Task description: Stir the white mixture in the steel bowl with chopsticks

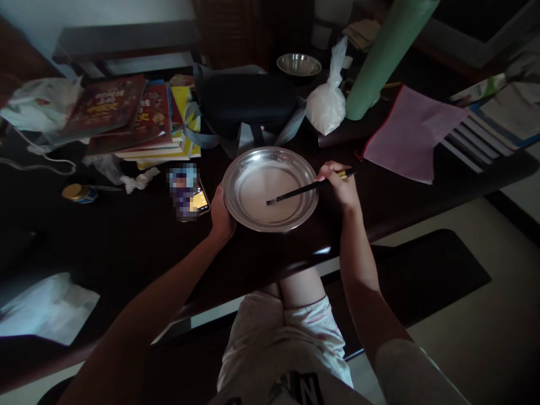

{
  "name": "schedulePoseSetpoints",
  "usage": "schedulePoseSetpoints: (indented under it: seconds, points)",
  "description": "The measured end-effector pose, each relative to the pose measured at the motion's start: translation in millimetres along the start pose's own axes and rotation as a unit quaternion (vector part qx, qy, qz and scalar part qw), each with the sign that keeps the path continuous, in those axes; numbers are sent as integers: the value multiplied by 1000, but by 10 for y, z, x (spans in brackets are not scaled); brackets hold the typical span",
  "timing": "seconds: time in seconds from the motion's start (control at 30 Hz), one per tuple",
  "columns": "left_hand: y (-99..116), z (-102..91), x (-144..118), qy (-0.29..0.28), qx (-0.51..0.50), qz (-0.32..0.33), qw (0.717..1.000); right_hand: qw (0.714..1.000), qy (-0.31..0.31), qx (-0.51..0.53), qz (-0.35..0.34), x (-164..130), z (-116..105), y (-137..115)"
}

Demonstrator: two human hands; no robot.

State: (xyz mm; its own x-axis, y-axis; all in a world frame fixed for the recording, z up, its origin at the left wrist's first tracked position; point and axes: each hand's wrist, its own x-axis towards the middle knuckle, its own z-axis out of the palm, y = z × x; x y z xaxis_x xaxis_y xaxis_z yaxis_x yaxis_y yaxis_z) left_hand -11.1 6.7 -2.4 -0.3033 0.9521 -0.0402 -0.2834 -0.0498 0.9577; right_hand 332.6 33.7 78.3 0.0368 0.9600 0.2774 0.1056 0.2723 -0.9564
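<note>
A shiny metal basin (230, 194) stands on the dark table in front of me, with whitish stuff (264, 180) spread over its bottom. My left hand (221, 211) grips the basin's left rim, its fingers partly hidden behind the wall. In my right hand (340, 185), fingers closed, is a pair of black chopsticks (297, 192) with gold-coloured ends. They slant down to the left across the basin's right rim, and their tips rest in or just over the whitish contents. A phone (201, 198) with a lit screen lies close to my left hand.
Behind the basin sits a black bag (248, 98). A knotted plastic bag of white powder (327, 107), a tall green cylinder (388, 56) and a pink mesh pouch (411, 135) lie to its right. Stacked books (158, 118) and a small jar (78, 193) are at left; a second metal bowl (298, 64) stands farther back.
</note>
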Motion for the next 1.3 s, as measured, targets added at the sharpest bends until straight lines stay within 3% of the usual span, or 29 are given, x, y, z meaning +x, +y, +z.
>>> schedulePoseSetpoints:
  seconds: [0.07, 0.23, 0.4, 0.57, 0.73, 0.9, 1.03, 1.2, 1.3]
  points:
    - [6, 22, -13, 19, -14, -8, 1000, 1000, -13, -4, -3, 0, 5, 6]
    - [6, 78, -50, 22, -20, -6, 1000, 1000, 31, -3, -6, 4, -15, 25]
    - [-2, 77, -50, 16, -20, 5, 1000, 1000, -18, -11, -9, 5, -6, -7]
    - [-8, 65, -44, 22, -19, -1, 1000, 999, 36, -11, -3, 2, -11, -30]
    - [-34, 51, -35, 26, -24, 0, 999, 999, -28, -14, -9, 2, -10, -11]
    - [-17, 40, -28, 12, 3, 11, 1000, 1000, 21, -2, -20, 3, -36, 28]
    - [26, 42, -31, -1, 12, 19, 1000, 1000, -26, -12, -13, 8, -14, 17]
    - [46, 24, -29, -2, 10, 14, 1000, 1000, 23, -12, -4, 12, -14, -8]
    - [24, 15, -25, -3, 1, 6, 1000, 1000, -2, -7, 0, 5, -1, -20]
